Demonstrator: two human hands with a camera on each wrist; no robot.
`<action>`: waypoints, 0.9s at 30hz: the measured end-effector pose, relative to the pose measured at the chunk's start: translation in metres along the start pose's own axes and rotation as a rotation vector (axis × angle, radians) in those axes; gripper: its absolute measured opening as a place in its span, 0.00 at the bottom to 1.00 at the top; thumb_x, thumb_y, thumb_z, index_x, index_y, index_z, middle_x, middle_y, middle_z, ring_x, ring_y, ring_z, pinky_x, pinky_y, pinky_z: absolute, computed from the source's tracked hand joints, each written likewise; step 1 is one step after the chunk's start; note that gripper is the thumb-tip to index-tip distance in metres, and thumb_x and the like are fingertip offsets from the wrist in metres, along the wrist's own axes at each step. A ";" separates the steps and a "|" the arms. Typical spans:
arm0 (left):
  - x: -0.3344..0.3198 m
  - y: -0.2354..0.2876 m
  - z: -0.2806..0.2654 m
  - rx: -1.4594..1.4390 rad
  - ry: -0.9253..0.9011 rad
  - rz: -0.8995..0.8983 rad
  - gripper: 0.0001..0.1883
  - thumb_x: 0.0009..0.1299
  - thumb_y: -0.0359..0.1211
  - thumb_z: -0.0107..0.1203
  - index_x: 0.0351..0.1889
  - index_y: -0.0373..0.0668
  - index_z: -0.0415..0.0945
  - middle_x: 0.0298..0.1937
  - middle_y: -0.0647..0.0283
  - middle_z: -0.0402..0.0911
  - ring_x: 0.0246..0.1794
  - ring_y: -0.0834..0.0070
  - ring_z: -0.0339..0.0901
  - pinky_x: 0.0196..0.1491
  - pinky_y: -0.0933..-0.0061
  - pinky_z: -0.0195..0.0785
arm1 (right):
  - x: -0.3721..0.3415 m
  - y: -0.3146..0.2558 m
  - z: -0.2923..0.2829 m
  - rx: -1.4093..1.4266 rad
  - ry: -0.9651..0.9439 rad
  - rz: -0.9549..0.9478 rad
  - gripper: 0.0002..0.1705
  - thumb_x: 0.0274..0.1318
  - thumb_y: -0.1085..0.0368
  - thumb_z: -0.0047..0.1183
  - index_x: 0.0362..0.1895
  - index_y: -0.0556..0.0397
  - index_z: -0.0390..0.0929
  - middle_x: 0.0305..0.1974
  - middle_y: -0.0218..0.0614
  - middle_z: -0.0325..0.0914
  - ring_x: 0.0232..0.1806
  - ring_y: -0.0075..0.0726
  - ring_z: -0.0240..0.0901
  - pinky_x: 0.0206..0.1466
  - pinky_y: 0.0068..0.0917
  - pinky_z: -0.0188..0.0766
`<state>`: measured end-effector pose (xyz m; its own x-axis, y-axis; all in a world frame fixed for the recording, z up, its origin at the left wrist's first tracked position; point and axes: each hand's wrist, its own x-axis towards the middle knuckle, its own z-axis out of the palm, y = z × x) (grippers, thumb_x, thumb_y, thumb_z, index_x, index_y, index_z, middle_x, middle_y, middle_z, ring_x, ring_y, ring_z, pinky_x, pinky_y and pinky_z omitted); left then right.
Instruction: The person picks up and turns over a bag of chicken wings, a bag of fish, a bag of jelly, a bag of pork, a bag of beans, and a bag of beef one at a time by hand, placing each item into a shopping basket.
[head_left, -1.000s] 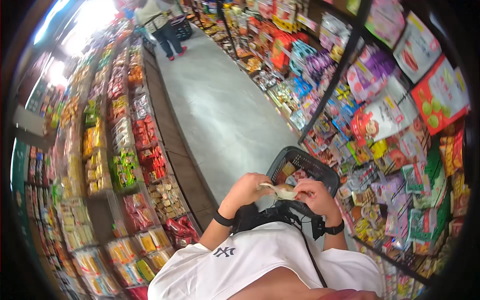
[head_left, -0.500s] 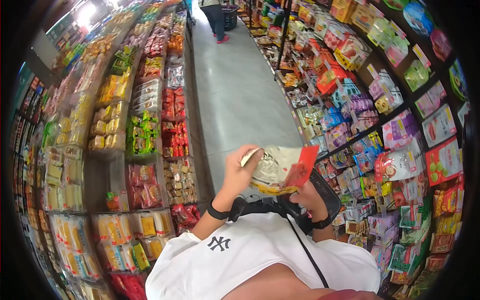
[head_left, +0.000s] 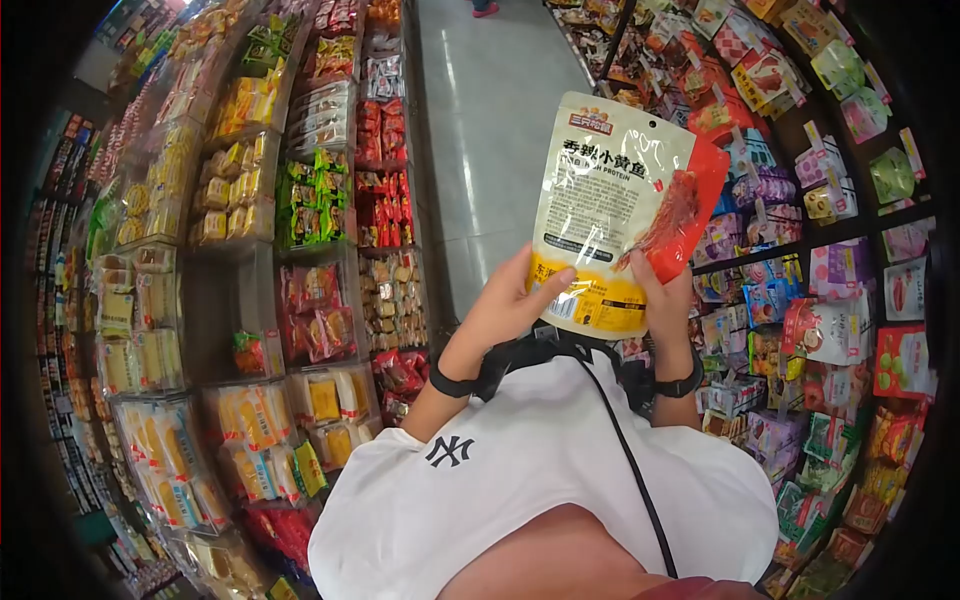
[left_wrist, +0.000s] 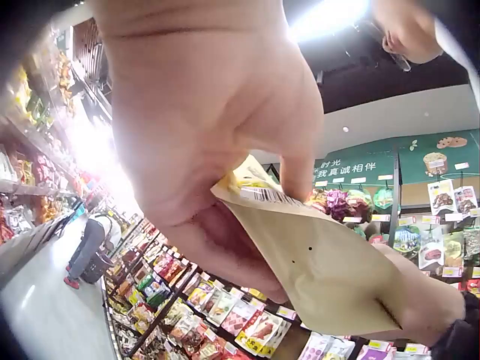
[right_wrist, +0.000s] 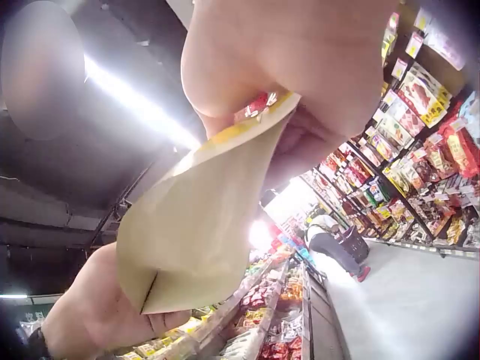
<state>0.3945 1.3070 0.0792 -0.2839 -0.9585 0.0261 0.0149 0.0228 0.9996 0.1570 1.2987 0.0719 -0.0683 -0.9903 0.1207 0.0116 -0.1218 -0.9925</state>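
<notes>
Both hands hold up a cream, red and yellow snack pouch (head_left: 600, 200), printed side toward the head camera, with a picture of a fish on it. My left hand (head_left: 512, 300) grips its lower left edge, thumb across the front. At the lower right edge, my right hand (head_left: 665, 305) pinches it with the thumb in front. From below, in the left wrist view, the pouch's flat bottom (left_wrist: 322, 262) shows beneath the left hand (left_wrist: 210, 112). The right wrist view also has the pouch's bottom (right_wrist: 206, 217), with the right hand (right_wrist: 292, 60) above.
Tiered bins of packaged snacks (head_left: 240, 195) line the left of the aisle (head_left: 480, 180). Hanging pouches (head_left: 825, 325) fill a rack close on the right. Farther down the aisle, a person (right_wrist: 330, 244) stands bent beside a dark basket (right_wrist: 352, 244).
The pouch has come up from low at the waist, unfolded and turned to face the head camera. The right hand now grips its right edge. The head view has tilted downward.
</notes>
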 end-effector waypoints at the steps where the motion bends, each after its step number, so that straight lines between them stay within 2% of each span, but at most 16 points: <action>1: 0.005 0.001 -0.003 0.013 0.005 -0.014 0.24 0.81 0.37 0.59 0.68 0.33 0.70 0.56 0.56 0.87 0.55 0.76 0.81 0.58 0.69 0.75 | 0.007 0.003 0.001 0.006 -0.010 0.007 0.15 0.70 0.65 0.62 0.53 0.62 0.80 0.47 0.34 0.85 0.47 0.26 0.80 0.54 0.28 0.75; 4: 0.024 -0.004 -0.007 0.032 0.026 -0.027 0.22 0.81 0.37 0.60 0.65 0.32 0.72 0.54 0.59 0.87 0.52 0.79 0.80 0.56 0.72 0.74 | 0.030 0.012 0.007 0.009 0.041 -0.039 0.14 0.70 0.64 0.62 0.52 0.62 0.82 0.45 0.33 0.86 0.45 0.25 0.80 0.52 0.28 0.75; 10: 0.100 -0.011 0.002 0.033 0.040 -0.023 0.20 0.82 0.39 0.58 0.63 0.32 0.74 0.53 0.62 0.86 0.51 0.81 0.79 0.55 0.73 0.74 | 0.096 0.017 -0.018 -0.036 0.031 0.017 0.15 0.71 0.61 0.61 0.51 0.61 0.83 0.46 0.34 0.87 0.46 0.24 0.80 0.52 0.27 0.75; 18: 0.243 -0.006 0.052 0.035 -0.126 -0.075 0.21 0.82 0.40 0.58 0.64 0.34 0.74 0.53 0.63 0.85 0.51 0.82 0.78 0.54 0.75 0.73 | 0.189 0.016 -0.096 0.030 0.160 0.019 0.15 0.73 0.63 0.59 0.54 0.61 0.82 0.47 0.32 0.87 0.46 0.22 0.80 0.51 0.25 0.75; 24: 0.320 -0.011 0.076 0.053 -0.224 -0.002 0.21 0.83 0.39 0.57 0.65 0.34 0.73 0.54 0.63 0.85 0.53 0.81 0.78 0.56 0.74 0.73 | 0.231 0.029 -0.139 0.014 0.240 0.011 0.15 0.73 0.63 0.59 0.54 0.62 0.82 0.46 0.32 0.87 0.45 0.21 0.80 0.51 0.24 0.74; 27: 0.345 -0.012 0.078 -0.002 -0.202 -0.064 0.22 0.82 0.40 0.58 0.65 0.34 0.74 0.53 0.60 0.87 0.52 0.79 0.80 0.58 0.71 0.74 | 0.243 0.035 -0.153 0.073 0.254 0.050 0.15 0.73 0.64 0.59 0.55 0.62 0.82 0.46 0.33 0.87 0.45 0.21 0.80 0.52 0.23 0.74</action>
<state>0.2213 0.9980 0.0772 -0.4712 -0.8813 -0.0363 -0.0079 -0.0369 0.9993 -0.0118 1.0640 0.0632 -0.3144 -0.9478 0.0532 0.0926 -0.0864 -0.9919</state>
